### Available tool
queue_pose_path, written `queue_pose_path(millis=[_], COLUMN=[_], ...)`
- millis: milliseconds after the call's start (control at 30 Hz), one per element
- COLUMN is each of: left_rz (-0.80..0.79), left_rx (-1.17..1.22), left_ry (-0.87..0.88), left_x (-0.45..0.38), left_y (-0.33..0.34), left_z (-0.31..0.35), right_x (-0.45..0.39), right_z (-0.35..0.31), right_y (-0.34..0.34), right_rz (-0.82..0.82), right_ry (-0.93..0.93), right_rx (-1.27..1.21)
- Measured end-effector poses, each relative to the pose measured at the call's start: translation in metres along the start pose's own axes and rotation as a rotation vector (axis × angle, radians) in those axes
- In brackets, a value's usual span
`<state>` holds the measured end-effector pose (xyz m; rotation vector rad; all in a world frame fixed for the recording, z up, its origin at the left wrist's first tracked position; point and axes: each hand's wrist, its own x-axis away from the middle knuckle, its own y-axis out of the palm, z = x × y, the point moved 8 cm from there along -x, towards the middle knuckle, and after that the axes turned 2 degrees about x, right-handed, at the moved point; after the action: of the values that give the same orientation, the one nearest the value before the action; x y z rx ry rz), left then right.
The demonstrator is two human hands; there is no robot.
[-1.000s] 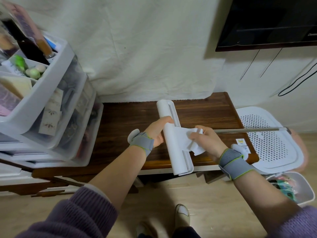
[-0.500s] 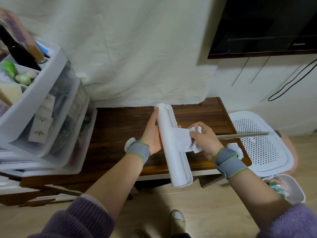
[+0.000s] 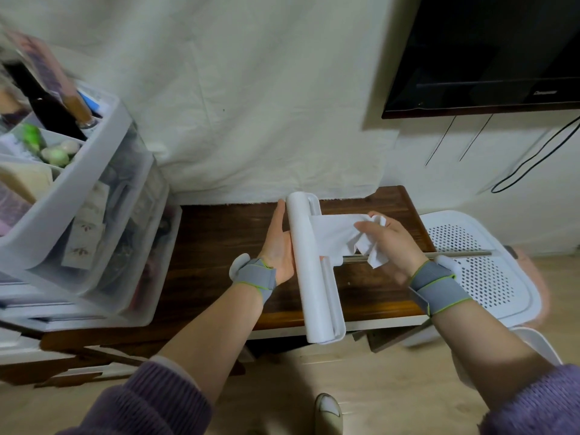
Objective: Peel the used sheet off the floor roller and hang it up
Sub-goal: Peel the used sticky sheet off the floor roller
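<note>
Head view: floor roller held over brown wooden surface, near frame centre, its long axis running from 12 to 6 o'clock. Left hand at 9 o'clock of the roller, palm flat against the drum's side, fingers extended upward; grip not wrapped, just bracing. Right hand at 3 o'clock of the roller, grip closed on the crumpled end of the used sheet. Sheet stretches from the drum's upper half to the right hand, its near edge appears joined to the drum, its free end bunched and drooping below the fingers. Metal handle runs out toward 3 o'clock, passing under the right hand and over the white perforated lid. Grey wrist straps on both wrists. Clear drawer unit sits at 9 o'clock on the surface, cloth backdrop at 12 o'clock.

Progress, judged: peel is underway, roughly partway, sheet lifted but not torn free. Left to do: finish pulling it off, separate it, get rid of it, then hang the roller up. No hook or hanging spot visible, so cannot tell where it goes.
</note>
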<state>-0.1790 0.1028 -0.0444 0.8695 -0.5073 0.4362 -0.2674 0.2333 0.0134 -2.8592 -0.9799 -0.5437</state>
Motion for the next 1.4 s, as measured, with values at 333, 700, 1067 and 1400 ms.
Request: queue_pose_path(millis=[333,700,1067,1400], left_rz=[-0.022,-0.012,0.196,0.339], left_rx=[-0.135,-0.458,-0.625,-0.876], left_ry=[0.029,0.12,0.183,0.289], left_x=[0.002,0.004,0.003,-0.002], left_y=[0.012,0.006,0.001,0.012], left_z=[0.007,0.014,0.034,0.047], right_x=[-0.007,-0.02,-0.019,-0.024], right_z=[0.001,-0.007,-0.005,0.0], right_y=[0.0,0.027,0.018,0.004], right_rz=[0.178,0.129,0.12,0.203], right_ry=[-0.008,-0.08,-0.039,-0.035], right_rx=[-0.015,0.591,0.368,0.325])
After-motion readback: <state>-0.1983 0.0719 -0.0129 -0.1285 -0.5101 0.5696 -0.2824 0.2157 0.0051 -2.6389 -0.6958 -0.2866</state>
